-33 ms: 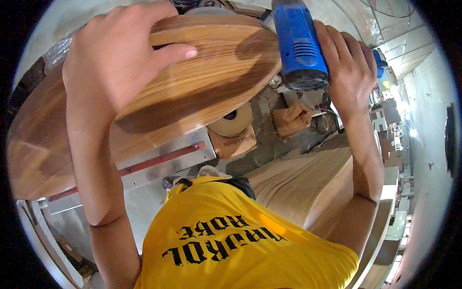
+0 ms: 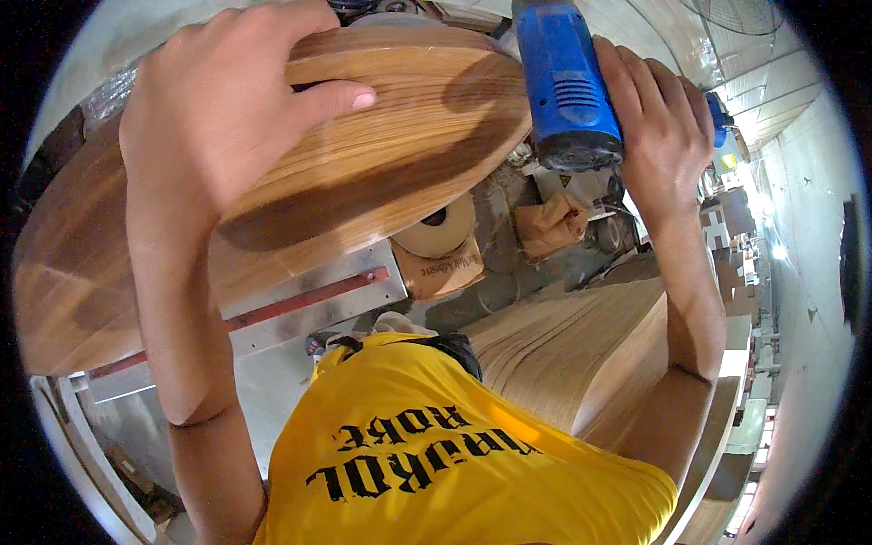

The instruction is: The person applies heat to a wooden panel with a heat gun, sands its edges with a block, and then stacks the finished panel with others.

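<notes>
A wooden panel (image 2: 391, 118) with curved edges and a striped grain spans the upper left. My left hand (image 2: 222, 109) grips its far edge, the thumb lying on the wood and the other fingertips hidden beyond the edge. At the panel's right end, my right hand (image 2: 658, 118) is wrapped around a blue heat gun (image 2: 568, 91) with a black rear cap. The front of the gun points toward the top of the view, and its tip is cut off there.
Below the panel is a metal worktop (image 2: 318, 313) with a red strip (image 2: 309, 298). A tape roll (image 2: 436, 232) lies on a cardboard box (image 2: 445, 272). A crumpled brown paper bag (image 2: 551, 225) sits farther right. Stacked wood sheets (image 2: 572, 345) stand beside my right arm.
</notes>
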`<state>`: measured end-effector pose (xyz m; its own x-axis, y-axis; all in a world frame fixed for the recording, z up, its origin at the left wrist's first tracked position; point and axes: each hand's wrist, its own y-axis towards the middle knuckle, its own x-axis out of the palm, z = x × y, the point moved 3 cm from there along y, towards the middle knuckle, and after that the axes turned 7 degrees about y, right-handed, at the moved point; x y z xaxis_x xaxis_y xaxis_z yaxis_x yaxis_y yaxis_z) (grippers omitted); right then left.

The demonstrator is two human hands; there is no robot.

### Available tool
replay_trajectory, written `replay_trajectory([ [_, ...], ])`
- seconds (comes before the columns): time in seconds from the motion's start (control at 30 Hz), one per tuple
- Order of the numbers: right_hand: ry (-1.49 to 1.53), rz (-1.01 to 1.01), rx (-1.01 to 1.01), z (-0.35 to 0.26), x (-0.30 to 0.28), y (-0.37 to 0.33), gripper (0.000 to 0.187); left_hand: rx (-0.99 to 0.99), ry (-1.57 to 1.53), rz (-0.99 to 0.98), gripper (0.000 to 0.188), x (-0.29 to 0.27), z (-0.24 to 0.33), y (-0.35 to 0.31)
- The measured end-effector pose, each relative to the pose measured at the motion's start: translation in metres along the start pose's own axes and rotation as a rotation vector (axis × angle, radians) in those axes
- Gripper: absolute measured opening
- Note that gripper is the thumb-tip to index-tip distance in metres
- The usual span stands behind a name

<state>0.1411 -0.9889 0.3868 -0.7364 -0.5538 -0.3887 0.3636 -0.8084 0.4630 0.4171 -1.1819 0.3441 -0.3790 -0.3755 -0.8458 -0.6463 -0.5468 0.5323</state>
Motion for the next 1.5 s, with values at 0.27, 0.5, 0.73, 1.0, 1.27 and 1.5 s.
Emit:
replay_trajectory([
  [0.27, 0.035, 0.005, -0.058, -0.013, -0.027, 0.034, 0.059, -0.011, -0.066, -0.009, 0.062, 0.005, -0.006, 0.001],
  [0.5, 0.109, 0.111, -0.121, -0.028, -0.037, 0.064, 0.046, 0.005, -0.069, 0.044, 0.061, -0.011, 0.003, 0.007],
  [0.73, 0.170, 0.194, -0.094, -0.036, -0.038, 0.070, 0.048, -0.114, 0.015, -0.468, 0.055, -0.013, -0.004, 0.019],
  [1.0, 0.277, 0.069, 0.002, -0.013, -0.022, 0.036, 0.065, -0.036, -0.057, -0.033, 0.062, 0.002, -0.005, 0.003],
  [1.27, 0.304, 0.009, 0.127, 0.004, 0.011, -0.012, 0.063, -0.074, -0.086, -0.067, 0.065, -0.001, -0.001, 0.004],
  [1.5, 0.302, -0.067, 0.218, 0.004, 0.043, -0.055, 0.059, -0.082, -0.204, -0.084, 0.061, 0.006, -0.006, 0.004],
])
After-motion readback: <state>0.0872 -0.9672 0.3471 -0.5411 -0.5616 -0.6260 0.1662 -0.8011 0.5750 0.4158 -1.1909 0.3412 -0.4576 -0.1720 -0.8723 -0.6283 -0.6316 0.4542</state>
